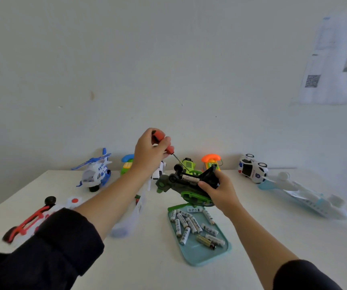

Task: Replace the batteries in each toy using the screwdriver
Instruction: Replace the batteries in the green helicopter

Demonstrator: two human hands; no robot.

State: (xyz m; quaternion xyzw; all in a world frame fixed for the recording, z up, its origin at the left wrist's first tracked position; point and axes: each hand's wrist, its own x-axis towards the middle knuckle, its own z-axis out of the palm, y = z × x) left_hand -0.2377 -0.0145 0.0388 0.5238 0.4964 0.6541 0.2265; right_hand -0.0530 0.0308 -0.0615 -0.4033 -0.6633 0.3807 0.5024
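My left hand grips a red-handled screwdriver, its thin shaft slanting down-right to the underside of a dark green and black toy helicopter. My right hand holds that toy upturned above the table, fingers curled round its black tail end. A white battery lies in its exposed compartment. Below it a teal tray carries several loose white batteries and two gold ones.
Along the wall stand a blue-white helicopter, a blue-green toy phone, an orange toy phone and a white police car. A white-blue plane lies right; a red-black toy and a clear bag lie left.
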